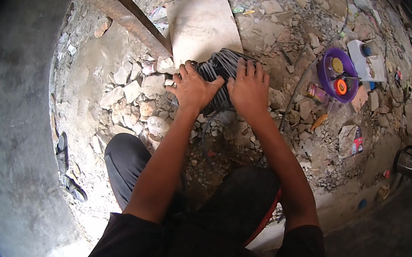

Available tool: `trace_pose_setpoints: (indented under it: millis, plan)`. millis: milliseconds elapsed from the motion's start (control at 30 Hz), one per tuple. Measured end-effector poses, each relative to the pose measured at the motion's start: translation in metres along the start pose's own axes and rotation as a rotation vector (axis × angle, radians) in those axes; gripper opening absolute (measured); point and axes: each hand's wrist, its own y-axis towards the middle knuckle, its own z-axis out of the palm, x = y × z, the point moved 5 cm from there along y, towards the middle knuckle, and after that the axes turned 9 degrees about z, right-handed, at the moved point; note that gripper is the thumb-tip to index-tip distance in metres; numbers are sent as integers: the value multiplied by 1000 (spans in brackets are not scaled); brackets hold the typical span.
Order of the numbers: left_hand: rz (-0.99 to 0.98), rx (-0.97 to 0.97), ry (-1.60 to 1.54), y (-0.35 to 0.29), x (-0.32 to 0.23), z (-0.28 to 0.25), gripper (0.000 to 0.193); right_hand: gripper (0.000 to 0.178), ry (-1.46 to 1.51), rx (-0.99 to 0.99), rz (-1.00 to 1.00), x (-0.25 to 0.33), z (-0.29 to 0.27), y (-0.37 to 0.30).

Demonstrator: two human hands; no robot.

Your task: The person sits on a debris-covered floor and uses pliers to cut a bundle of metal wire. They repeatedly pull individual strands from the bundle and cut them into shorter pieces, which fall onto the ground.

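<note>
A dark grey-black ribbed bundle (215, 68) of many thin strips or loops sits on the rubble in front of my knees; its exact kind I cannot make out. My left hand (194, 89) grips its left part, fingers spread over it and thumb pointing right. On its right part my right hand (250, 89) is closed, with the fingers reaching over the far edge. The two thumbs nearly meet above the bundle. My palms and fingers hide much of it. Just beyond lies a pale flat board (203, 25), its near edge beside the bundle.
Loose stones (133, 91) lie left of the bundle, near a wooden post (128, 11). To the right stands a purple basin (323, 73) holding an orange-red round item and other things. A white box (370, 66) is behind it. Black sandals (71, 186) rest at the left concrete edge.
</note>
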Motion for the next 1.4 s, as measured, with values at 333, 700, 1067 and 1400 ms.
trace_pose_setpoints:
  millis: [333, 700, 1067, 1400]
  plan:
    - [165, -187, -77, -17, 24, 4, 106, 69, 399, 414, 2, -40, 27, 37]
    - [26, -71, -9, -35, -8, 8, 145, 72, 244, 212, -47, -27, 25, 5]
    - [382, -60, -178, -75, 45, 10, 121, 71, 18, -1, -134, -17, -23, -59]
    - [219, 117, -105, -12, 19, 4, 125, 62, 271, 38, -106, -35, 9, 3]
